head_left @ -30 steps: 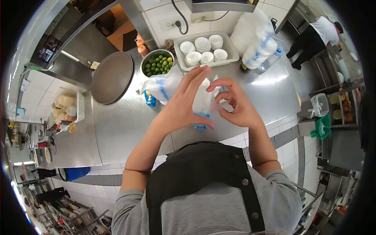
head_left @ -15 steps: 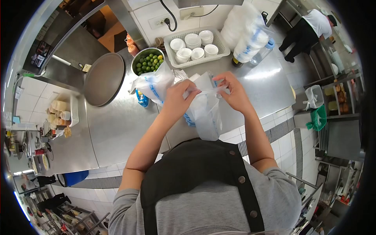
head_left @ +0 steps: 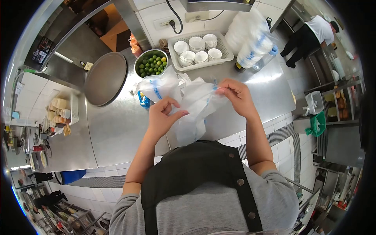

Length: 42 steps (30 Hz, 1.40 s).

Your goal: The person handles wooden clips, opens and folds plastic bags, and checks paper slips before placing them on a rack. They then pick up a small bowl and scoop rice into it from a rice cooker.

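Observation:
A thin white plastic bag (head_left: 196,98) with blue print spreads between my hands over the steel counter's front edge. My right hand (head_left: 236,96) pinches its upper right corner between thumb and fingers. At the bag's left side, my left hand (head_left: 166,117) has its fingers curled and its thumb apart, with a gap between them. Another white bag with blue print (head_left: 158,85) lies just beyond my left hand, beside a blue packet (head_left: 144,100). Folded white paper partly shows behind the bags.
Behind stand a metal bowl of green limes (head_left: 152,64), a basket (head_left: 201,65) of small white bowls and a wrapped stack of foam containers (head_left: 252,43). A round brown tray (head_left: 105,78) lies left. Another person (head_left: 311,37) bends at the far right.
My left hand has moved down and left, away from my right hand, and its fingers have parted. The bag is now spread wider between them.

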Each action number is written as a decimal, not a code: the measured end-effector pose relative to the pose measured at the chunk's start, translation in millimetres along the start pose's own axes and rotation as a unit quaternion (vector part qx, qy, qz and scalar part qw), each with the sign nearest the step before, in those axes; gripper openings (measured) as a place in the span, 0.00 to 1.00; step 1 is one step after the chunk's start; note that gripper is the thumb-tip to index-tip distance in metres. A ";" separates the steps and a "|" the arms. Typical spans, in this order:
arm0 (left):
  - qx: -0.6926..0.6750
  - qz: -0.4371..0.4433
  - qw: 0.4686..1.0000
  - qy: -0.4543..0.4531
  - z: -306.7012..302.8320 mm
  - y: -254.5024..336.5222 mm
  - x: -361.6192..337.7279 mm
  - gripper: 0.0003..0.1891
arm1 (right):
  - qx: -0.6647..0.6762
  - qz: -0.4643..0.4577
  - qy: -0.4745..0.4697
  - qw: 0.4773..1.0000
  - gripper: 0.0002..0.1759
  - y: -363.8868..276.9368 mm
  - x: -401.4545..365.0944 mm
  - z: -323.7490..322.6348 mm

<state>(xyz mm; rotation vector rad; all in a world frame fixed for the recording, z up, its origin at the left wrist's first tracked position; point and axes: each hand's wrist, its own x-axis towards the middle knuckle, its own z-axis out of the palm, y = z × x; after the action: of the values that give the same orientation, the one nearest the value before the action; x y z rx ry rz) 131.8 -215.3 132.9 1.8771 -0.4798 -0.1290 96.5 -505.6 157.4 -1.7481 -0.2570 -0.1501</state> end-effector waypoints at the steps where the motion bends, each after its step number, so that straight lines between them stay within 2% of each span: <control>1: -0.018 -0.007 1.000 0.005 -4.4 -6.4 -5.5 0.13 | -0.020 -0.014 0.016 1.000 0.08 -3.2 1.3 -2.7; 4: 0.010 -0.143 0.989 -0.018 -26.9 -31.3 -31.5 0.13 | -0.063 -0.040 0.055 0.996 0.11 -16.4 6.7 -16.5; 7: 0.243 -0.021 0.970 0.013 -54.4 -52.8 -55.8 0.08 | -0.084 -0.048 0.078 0.992 0.12 -39.0 15.2 -25.2; 10: 0.237 -0.103 0.957 0.134 -85.6 -41.9 -66.1 0.06 | -0.150 -0.104 0.007 0.983 0.10 -52.6 29.1 -28.9; 14: 0.161 0.065 0.971 0.163 -102.8 -4.0 -56.0 0.09 | -0.232 -0.154 -0.093 0.956 0.11 -76.9 50.2 1.5; 16: 0.148 0.101 0.975 0.129 -83.9 34.0 -46.3 0.11 | -0.258 -0.205 -0.136 0.934 0.12 -81.7 61.0 20.6; 17: 0.129 0.112 0.976 0.135 -71.7 50.5 -39.5 0.13 | -0.279 -0.198 -0.152 0.927 0.15 -81.1 64.8 28.2; 20: 0.107 0.141 0.971 0.164 -49.7 96.7 -24.7 0.21 | -0.311 -0.228 -0.196 0.902 0.14 -80.9 69.6 47.5; 23: 0.102 0.170 0.975 0.099 -48.1 98.4 -14.1 0.24 | -0.322 -0.219 -0.232 0.891 0.14 -85.9 66.8 56.8; 25: 0.091 0.131 0.987 0.022 -48.8 92.4 -12.8 0.22 | -0.319 -0.219 -0.244 0.889 0.13 -81.6 66.8 56.0; 26: 0.080 0.079 0.994 -0.016 -49.9 88.9 -14.7 0.19 | -0.318 -0.219 -0.249 0.888 0.12 -78.8 66.5 53.9; 27: 0.068 0.027 0.996 -0.054 -50.8 84.3 -16.4 0.17 | -0.268 -0.200 -0.249 0.909 0.13 -77.1 65.4 50.8; 29: 0.057 0.050 0.995 -0.066 -52.8 64.4 -19.9 0.12 | -0.164 -0.160 -0.245 0.942 0.15 -74.1 61.4 43.8; 31: 0.014 0.059 0.996 -0.071 -51.9 52.0 -21.9 0.08 | -0.002 -0.208 -0.228 0.951 0.14 -71.4 58.0 38.7; 32: -0.023 0.056 0.996 -0.069 -50.7 48.9 -23.6 0.07 | 0.079 -0.230 -0.217 0.946 0.13 -69.8 56.3 37.9; 33: -0.061 0.052 0.995 -0.067 -49.7 45.2 -24.8 0.06 | 0.142 -0.203 -0.247 0.937 0.13 -66.8 53.8 39.6; 36: -0.061 0.174 0.981 -0.062 -49.0 27.2 -19.8 0.04 | 0.299 -0.118 -0.312 0.894 0.12 -45.6 45.9 50.8; 38: -0.190 0.120 0.974 -0.025 -50.9 21.5 -25.4 0.04 | 0.360 -0.062 -0.327 0.872 0.10 -28.0 43.4 60.0; 41: -0.238 0.063 0.969 0.037 -65.7 17.7 -29.6 0.06 | 0.186 0.026 -0.214 0.958 0.07 -23.8 49.1 68.6; 42: -0.229 0.048 0.970 0.058 -69.9 17.8 -28.9 0.07 | 0.193 0.020 -0.207 0.959 0.07 -25.2 50.9 70.5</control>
<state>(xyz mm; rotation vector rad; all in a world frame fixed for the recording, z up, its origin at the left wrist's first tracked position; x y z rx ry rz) 123.0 -147.7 170.1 1.3969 -0.4182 -0.0571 136.4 -427.5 180.1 -1.3784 -0.5184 0.2854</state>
